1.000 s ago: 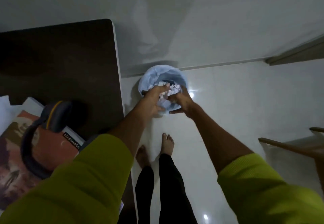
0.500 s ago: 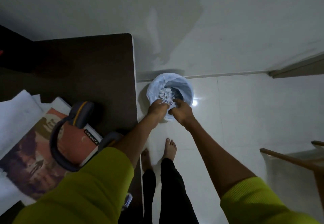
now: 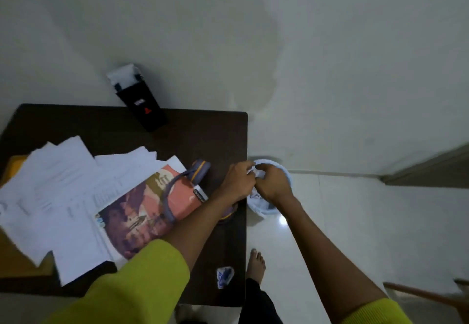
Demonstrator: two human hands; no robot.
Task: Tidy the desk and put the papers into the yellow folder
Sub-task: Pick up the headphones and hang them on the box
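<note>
Several loose white papers [image 3: 63,191] lie spread over the left of the dark desk [image 3: 203,133]. The yellow folder [image 3: 17,265] shows beneath them at the left edge. My left hand [image 3: 238,181] and my right hand [image 3: 272,185] meet just past the desk's right edge, above a small bin with a pale liner [image 3: 265,209] on the floor. Both hands have curled fingers pinching a small white crumpled paper [image 3: 256,171] between them. My hands hide most of the bin's inside.
A picture-cover book [image 3: 137,217] lies on the papers with grey headphones [image 3: 177,186] across it. A black box [image 3: 142,110] stands at the desk's back edge. A small blue wrapper [image 3: 224,275] lies near the front right. My bare foot [image 3: 257,262] and a wooden chair [image 3: 431,295] are on the floor.
My view has swung left, bringing the papers and folder into sight. My hands have lifted from the bin's near rim and now meet above it, beside the desk edge.
</note>
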